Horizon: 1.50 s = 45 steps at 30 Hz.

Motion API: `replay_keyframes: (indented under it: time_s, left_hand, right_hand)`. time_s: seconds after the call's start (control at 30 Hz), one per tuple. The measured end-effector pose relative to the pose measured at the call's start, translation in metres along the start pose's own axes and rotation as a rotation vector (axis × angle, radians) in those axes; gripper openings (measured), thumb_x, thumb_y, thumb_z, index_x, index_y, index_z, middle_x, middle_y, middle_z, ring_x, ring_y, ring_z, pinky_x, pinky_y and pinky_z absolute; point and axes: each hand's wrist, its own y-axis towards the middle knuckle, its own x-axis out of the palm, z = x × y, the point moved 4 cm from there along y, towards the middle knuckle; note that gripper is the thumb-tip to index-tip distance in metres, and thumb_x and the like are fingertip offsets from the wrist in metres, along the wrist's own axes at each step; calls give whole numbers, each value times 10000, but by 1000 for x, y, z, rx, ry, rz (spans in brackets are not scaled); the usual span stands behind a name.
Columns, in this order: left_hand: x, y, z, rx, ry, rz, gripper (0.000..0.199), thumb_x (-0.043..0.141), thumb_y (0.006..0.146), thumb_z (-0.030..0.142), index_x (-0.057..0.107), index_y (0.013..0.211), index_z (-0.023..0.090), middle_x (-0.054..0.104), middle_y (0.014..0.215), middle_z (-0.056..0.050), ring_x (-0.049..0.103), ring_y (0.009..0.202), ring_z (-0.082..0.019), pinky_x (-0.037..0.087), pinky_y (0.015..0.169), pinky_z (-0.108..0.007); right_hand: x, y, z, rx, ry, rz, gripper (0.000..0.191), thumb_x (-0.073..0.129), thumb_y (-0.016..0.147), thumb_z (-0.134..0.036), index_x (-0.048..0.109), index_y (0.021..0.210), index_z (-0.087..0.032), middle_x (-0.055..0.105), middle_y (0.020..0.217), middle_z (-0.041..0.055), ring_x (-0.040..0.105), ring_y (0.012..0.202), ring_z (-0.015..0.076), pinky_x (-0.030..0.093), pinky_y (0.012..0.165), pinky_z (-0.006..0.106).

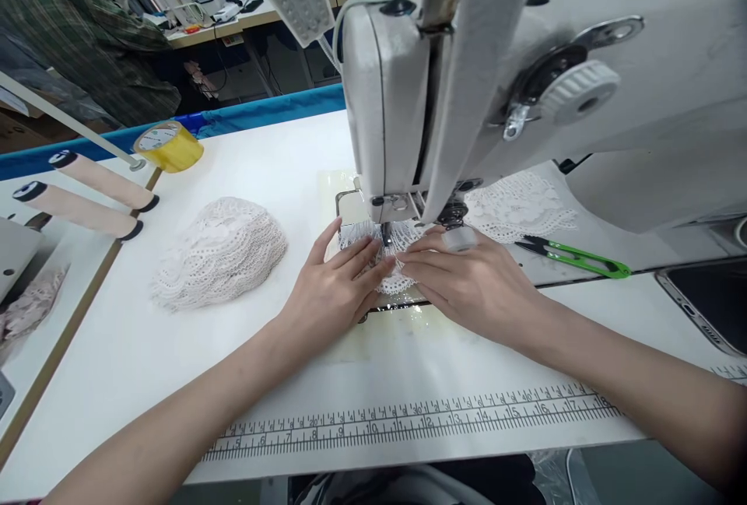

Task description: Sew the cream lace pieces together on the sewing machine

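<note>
A piece of white lace lies under the presser foot of a sewing machine. My left hand rests on the lace's left part, fingers spread and lying flat. From the right, my right hand lies on the lace with its fingers stretched out, their tips close to the left fingertips in front of the foot. A pile of lace sits on the white table to the left. More lace lies behind my right hand, under the machine arm.
Green thread snips and a phone lie at the right. Thread cones and yellow tape stand at the left. A ruler strip runs along the front edge. A person in a plaid sleeve is behind.
</note>
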Motion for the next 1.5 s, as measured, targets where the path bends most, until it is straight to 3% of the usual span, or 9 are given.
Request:
replay_keyframes:
  time_s: [0.2,0.37,0.5,0.67,0.8,0.93,1.07,1.33,1.5]
  left_hand:
    - [3,3,-6,-55,-29,1,309,499,939,166,652,1207,157,660,1251,-146,625,1178,-276,264,1158,-629]
    - [3,4,-8,-128,-125,26,334,543,872,135,671,1172,206,686,1181,-96,638,1110,-252,322,1127,-588]
    - [5,7,-17,-315,-373,-19,253,519,926,198,708,1091,237,657,1137,-66,591,1083,-224,457,997,-473]
    - [3,12,-23,-456,-569,-60,347,430,993,284,733,838,214,644,1115,-47,563,1090,-198,461,970,-417]
    - [2,10,-17,-395,-478,-62,365,434,991,286,733,795,209,635,1133,-59,558,1096,-208,467,966,-437]
    - [-1,2,1,-159,-165,37,212,537,939,241,721,1043,229,660,1148,-73,575,1118,-245,391,1068,-528]
    - [-4,-6,18,6,59,75,293,570,900,146,653,1179,181,686,1207,-76,598,1166,-259,339,1127,-547]
    - [-4,-6,20,32,130,40,303,541,923,156,626,1213,130,709,1168,-106,621,1182,-285,374,1100,-586]
    - [-3,-4,16,3,107,46,297,519,938,149,623,1215,129,714,1151,-117,637,1160,-268,315,1125,-618]
  right_hand:
    - [7,4,6,10,-20,-26,239,526,877,-58,728,914,-180,760,917,33,666,875,188,451,784,320]
    - [9,3,8,44,-16,-12,244,508,914,-101,732,945,-192,757,877,32,659,855,192,446,821,336]
    - [11,4,15,194,79,5,270,483,968,-214,751,930,-202,740,842,39,635,741,177,454,768,323]
    - [13,7,21,385,217,-43,287,517,967,-341,760,915,-198,717,805,54,605,683,179,467,716,333]
    - [13,5,18,323,286,-53,250,524,954,-279,756,893,-207,730,816,44,641,777,192,488,800,364]
    - [9,1,11,158,241,-6,210,548,905,-171,753,902,-219,754,957,28,656,949,211,478,928,407]
    - [5,-2,5,38,153,45,220,544,920,-148,748,919,-230,755,1010,-6,663,946,195,472,943,409]
    - [5,-2,4,8,76,53,207,554,914,-114,739,914,-207,762,944,-9,665,908,187,410,1014,419]
    - [7,-2,7,27,17,22,253,503,935,-105,734,975,-201,761,844,4,656,819,179,379,1047,430]
